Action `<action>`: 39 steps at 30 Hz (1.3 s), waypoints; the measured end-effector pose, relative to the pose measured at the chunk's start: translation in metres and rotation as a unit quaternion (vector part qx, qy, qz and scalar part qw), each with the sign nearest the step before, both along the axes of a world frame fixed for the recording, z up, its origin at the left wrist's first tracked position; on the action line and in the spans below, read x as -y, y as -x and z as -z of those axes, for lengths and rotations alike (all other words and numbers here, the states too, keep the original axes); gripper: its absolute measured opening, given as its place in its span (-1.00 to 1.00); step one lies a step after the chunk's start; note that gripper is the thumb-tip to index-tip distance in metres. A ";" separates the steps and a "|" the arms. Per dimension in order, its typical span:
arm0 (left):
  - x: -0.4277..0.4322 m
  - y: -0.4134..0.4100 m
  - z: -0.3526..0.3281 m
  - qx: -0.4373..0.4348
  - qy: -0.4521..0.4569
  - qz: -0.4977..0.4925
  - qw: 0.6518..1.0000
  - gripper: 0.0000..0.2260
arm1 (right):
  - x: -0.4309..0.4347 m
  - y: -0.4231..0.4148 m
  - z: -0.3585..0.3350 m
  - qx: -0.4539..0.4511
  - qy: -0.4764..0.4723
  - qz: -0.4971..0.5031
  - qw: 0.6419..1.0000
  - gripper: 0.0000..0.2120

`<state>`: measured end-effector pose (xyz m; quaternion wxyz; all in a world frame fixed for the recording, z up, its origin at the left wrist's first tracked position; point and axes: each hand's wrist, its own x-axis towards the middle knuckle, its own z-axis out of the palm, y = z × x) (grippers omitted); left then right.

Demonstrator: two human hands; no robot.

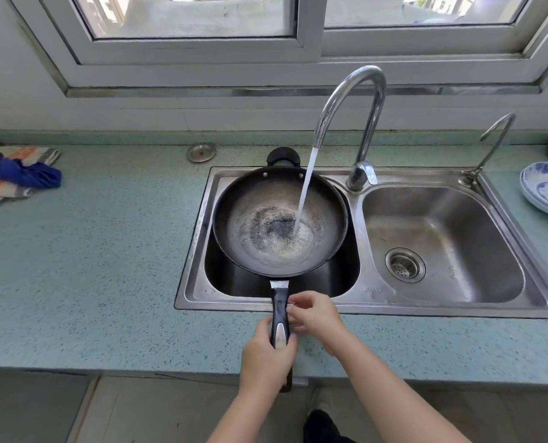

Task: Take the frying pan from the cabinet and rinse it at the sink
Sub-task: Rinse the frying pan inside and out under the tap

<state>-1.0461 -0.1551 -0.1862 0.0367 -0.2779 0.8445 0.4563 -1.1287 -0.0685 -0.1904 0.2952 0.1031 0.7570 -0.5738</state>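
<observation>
The black frying pan (279, 219) lies over the left basin of the steel double sink (365, 295). Water runs from the tall curved tap (352, 100) and lands a little right of the pan's middle, where it pools. The pan's long black handle (279, 302) points toward me across the sink's front rim. My left hand (268, 353) is wrapped around the near end of that handle. My right hand (314, 313) is beside the handle on its right, fingers curled and touching it higher up; whether it grips the handle I cannot tell.
A blue cloth (20, 172) lies on a striped towel at the counter's far left. A small round metal cap (200, 152) sits behind the sink. A second thin tap (493, 145) stands at the right basin, and blue-patterned plates (547, 190) are stacked at the right edge.
</observation>
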 end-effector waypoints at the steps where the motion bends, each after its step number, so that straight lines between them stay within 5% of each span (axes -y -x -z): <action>1: 0.001 0.002 -0.001 -0.003 0.019 0.006 1.000 -0.65 | -0.004 0.003 -0.002 -0.015 -0.003 -0.009 1.000 -0.78; 6: 0.007 0.027 0.001 -0.068 0.176 0.086 0.978 -0.58 | -0.028 0.026 -0.009 -0.095 -0.033 -0.007 0.995 -0.72; 12: -0.014 0.086 -0.008 -0.118 0.261 0.166 0.944 -0.58 | -0.071 0.070 -0.021 -0.173 -0.091 0.029 0.980 -0.70; 18: -0.053 0.144 -0.005 -0.120 0.271 0.238 0.925 -0.61 | -0.117 0.126 -0.030 -0.278 -0.194 0.018 0.941 -0.63; 29: -0.076 0.194 0.017 -0.072 0.283 0.305 0.906 -0.57 | -0.130 0.204 -0.013 -0.446 -0.353 -0.109 0.815 -0.34; 39: -0.076 0.197 0.030 -0.113 0.291 0.310 0.898 -0.59 | -0.124 0.210 0.002 -0.447 -0.385 -0.126 0.798 -0.27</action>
